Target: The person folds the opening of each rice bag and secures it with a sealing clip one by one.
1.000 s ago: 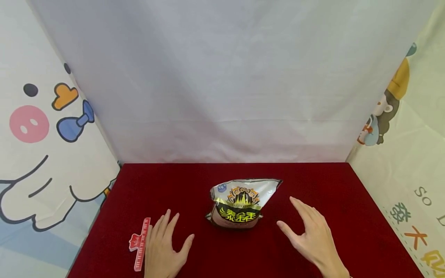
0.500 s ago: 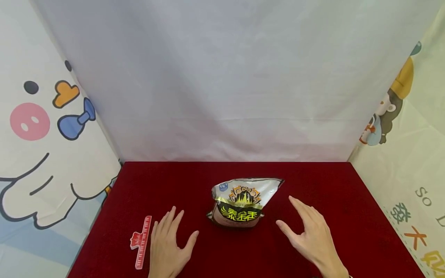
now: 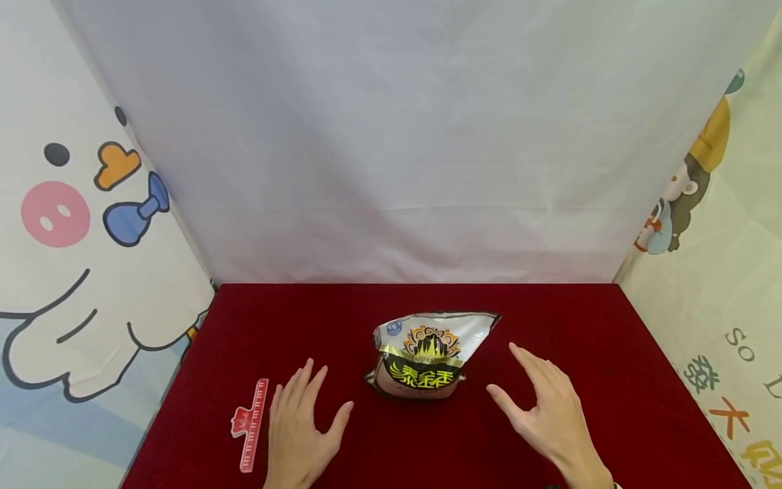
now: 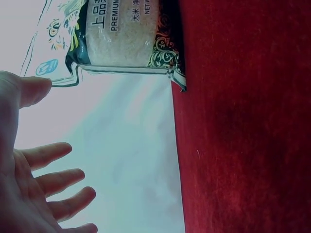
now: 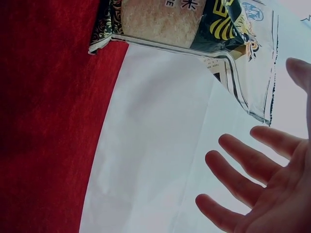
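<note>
A bag of rice stands near the middle of the red table, its silver top leaning to the right. Both wrist views show rice grains through a clear part of the bag. My left hand is to the left and in front of the bag, fingers spread, holding nothing. Just left of that hand lies a red clip with a long ruler-like bar. On the bag's right side my right hand is held with thumb and fingers apart, also with nothing in it. Neither hand touches the bag.
The red cloth covers the table up to a white curtain behind it. Printed cloth walls stand on both sides, with a cartoon duck on the left.
My left hand has moved slightly right, away from the clip. The view has shifted a little. My right hand, the bag and the clip stay about where they were.
</note>
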Available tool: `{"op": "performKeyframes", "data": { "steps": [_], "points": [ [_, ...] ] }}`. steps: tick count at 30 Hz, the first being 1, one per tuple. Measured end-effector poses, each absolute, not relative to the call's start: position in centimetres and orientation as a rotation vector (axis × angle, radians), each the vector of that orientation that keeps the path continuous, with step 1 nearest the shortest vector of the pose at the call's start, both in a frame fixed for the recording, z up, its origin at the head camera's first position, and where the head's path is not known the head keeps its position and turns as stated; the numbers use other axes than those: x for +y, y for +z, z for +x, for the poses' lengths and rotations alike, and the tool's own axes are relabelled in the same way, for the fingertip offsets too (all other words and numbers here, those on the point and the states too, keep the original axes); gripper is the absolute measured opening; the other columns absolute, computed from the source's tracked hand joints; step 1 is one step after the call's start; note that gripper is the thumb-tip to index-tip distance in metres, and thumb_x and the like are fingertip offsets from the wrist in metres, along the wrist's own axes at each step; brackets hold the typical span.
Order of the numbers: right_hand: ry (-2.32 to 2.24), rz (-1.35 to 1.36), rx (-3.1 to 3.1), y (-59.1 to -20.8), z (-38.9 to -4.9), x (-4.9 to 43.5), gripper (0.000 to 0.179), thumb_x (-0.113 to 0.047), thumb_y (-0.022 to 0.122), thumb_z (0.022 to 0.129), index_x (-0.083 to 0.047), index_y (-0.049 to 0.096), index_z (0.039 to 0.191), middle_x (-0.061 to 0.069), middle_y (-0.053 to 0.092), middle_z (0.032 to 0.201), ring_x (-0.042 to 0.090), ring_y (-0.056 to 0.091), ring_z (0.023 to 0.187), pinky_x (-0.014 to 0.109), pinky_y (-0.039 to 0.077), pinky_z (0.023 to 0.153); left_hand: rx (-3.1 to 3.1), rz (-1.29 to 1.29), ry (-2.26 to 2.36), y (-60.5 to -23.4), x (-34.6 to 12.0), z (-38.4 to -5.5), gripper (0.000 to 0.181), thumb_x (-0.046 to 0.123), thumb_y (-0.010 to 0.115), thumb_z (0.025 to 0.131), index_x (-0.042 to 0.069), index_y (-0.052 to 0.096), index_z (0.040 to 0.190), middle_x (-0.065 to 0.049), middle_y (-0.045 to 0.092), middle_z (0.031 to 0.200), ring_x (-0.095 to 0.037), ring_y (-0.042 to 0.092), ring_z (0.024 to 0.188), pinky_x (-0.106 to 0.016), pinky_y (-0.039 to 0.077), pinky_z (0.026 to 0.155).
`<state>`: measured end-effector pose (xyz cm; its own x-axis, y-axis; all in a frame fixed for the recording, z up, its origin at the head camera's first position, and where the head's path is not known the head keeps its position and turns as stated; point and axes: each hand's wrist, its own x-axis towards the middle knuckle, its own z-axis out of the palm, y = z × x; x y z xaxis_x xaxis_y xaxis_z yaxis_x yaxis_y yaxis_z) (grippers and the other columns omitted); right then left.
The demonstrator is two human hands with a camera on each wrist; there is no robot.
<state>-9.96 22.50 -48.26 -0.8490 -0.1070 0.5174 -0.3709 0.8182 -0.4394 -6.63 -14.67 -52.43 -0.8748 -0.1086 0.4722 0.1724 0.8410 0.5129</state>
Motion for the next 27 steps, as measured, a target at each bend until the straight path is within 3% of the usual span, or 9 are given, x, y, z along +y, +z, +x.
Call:
{"op": "performKeyframes", "data": {
  "steps": [27],
  "points": [
    [0.765, 0.407, -2.421, -47.74, -10.1, 21.74, 0.072, -0.024, 0.092, 0.075, -0.011, 0.068, 0.142, 0.015, 0.073, 0.135, 0.038, 0.067, 0.121, 0.055, 0.047, 0.103, -2.5, -0.078, -0.805, -52.17, -14.21, -6.79, 0.065, 0.034, 0.086, 0.086, 0.006, 0.066, 0.142, -0.02, 0.058, 0.155, -0.044, 0.055, 0.14, -0.074, 0.034, 0.116]
  ]
}}
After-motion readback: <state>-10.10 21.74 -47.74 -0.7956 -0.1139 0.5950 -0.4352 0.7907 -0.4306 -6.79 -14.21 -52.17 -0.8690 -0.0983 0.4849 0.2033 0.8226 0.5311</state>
